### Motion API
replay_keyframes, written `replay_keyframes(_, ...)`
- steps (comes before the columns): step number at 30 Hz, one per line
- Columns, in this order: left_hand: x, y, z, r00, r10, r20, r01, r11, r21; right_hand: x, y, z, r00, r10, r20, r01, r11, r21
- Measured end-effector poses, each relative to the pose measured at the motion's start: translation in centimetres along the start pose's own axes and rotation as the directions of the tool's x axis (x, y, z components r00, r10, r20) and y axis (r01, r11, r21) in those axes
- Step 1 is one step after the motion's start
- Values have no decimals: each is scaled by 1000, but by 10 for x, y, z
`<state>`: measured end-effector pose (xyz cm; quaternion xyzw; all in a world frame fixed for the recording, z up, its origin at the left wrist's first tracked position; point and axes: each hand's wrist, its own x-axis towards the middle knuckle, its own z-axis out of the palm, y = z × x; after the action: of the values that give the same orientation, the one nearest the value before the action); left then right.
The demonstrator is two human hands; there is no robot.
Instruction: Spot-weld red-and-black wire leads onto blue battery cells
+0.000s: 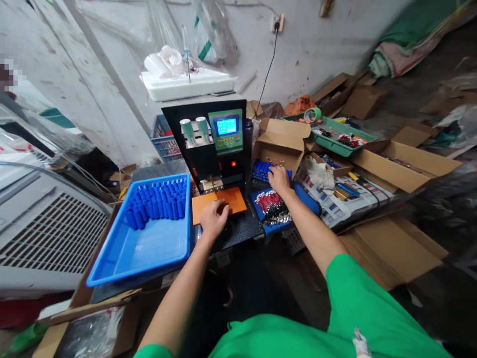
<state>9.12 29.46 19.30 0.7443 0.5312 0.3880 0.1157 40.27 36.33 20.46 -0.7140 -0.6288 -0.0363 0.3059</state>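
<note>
My left hand (214, 219) rests on the orange plate (234, 200), below the electrode tips of a black spot-welding machine (219, 171). Its fingers are curled, and whatever is between them is hidden. My right hand (279, 180) reaches to the blue cylindrical battery cells (262, 170) piled at a cardboard box, its bent fingers closed at a cell on the pile's edge; the fingertips are partly hidden. Just below lie red and black wire leads (270, 201) with metal ends, on a blue cloth-like surface. More blue cells (156, 201) stand upright in a blue tray (139, 266) to the left.
The machine carries a lit screen (226, 126) and a white foam lid (186, 88). At right are an open cardboard box (285, 136), a green tray (337, 141) with tape, and more cartons (402, 161). A grey vented unit (48, 238) stands far left.
</note>
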Motion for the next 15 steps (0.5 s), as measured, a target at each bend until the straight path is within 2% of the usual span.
replay_keyframes(3,-1,1,0,1000,-8,2,8,1000,12,-18,3,-5,999,30,40,-32,998,48)
replay_keyframes(7,0,3,2,1000,-8,8,7,1000,17,-36,2,-17,980,73,185,-100,985,140)
replay_keyframes(11,1,4,2,1000,-13,13,13,1000,18,-41,-9,-23,952,63,300,-104,987,120)
replay_keyframes(15,-1,6,0,1000,6,24,-6,1000,-4,-40,-16,-16,933,77,353,-113,990,84)
